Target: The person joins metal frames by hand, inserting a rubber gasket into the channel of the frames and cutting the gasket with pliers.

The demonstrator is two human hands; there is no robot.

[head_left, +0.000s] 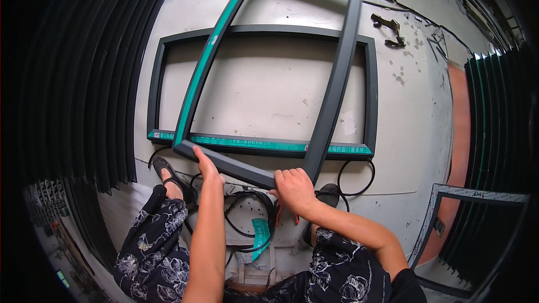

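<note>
Both my hands grip the near bar of a dark grey window frame (pixel 342 62), which is tilted above a second one. Green film runs along its left bar. My left hand (pixel 206 164) is closed round the near left corner, thumb on top and fingers mostly hidden. My right hand (pixel 295 189) is wrapped over the near bar by the right corner. Beneath lies the second grey frame (pixel 154 90), set lengthwise from left to right, with green film on its near bar. The raised frame crosses over it and hides part of its far and near bars.
Black rubber strip (pixel 229 213) lies coiled between my feet, beside a green film scrap (pixel 261 238) and a red-handled tool (pixel 297 219), partly hidden. Dark profiles (pixel 106 67) stand at left, more (pixel 502 112) at right. A smaller frame (pixel 426 219) leans lower right. A dark bracket-like tool (pixel 390 29) lies far right.
</note>
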